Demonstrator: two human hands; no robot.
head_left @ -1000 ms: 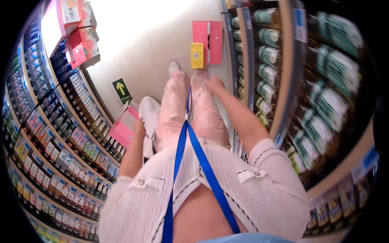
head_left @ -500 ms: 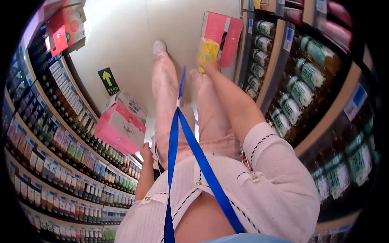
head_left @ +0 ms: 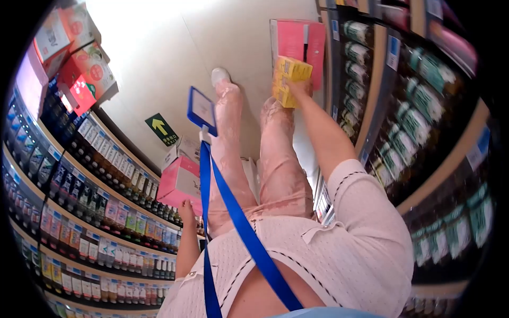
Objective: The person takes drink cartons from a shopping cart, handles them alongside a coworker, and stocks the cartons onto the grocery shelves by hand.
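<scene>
My right hand (head_left: 300, 90) is closed around a block of yellow boxes (head_left: 291, 77), held in front of my right knee. Behind it stands a pink carton (head_left: 314, 50) with a pale strip, on the floor against the right shelf. My left hand (head_left: 186, 210) is closed at the lower edge of another pink carton (head_left: 177, 183) with open white flaps, down by my left leg. Its fingertips are partly hidden. A blue lanyard with a badge (head_left: 202, 109) hangs from my neck and swings out over my left leg.
Curved shelves of bottles and boxes (head_left: 98, 209) line the left side. On the right, shelves (head_left: 379, 79) hold green-labelled jars (head_left: 419, 124). Red and white cartons (head_left: 90, 71) are stacked at the upper left. A green exit arrow sign (head_left: 160, 129) marks the pale floor (head_left: 159, 47).
The yellow boxes in my right hand have turned and moved slightly right and down. The badge has swung left and faces up. Shelves and floor sign have shifted in view.
</scene>
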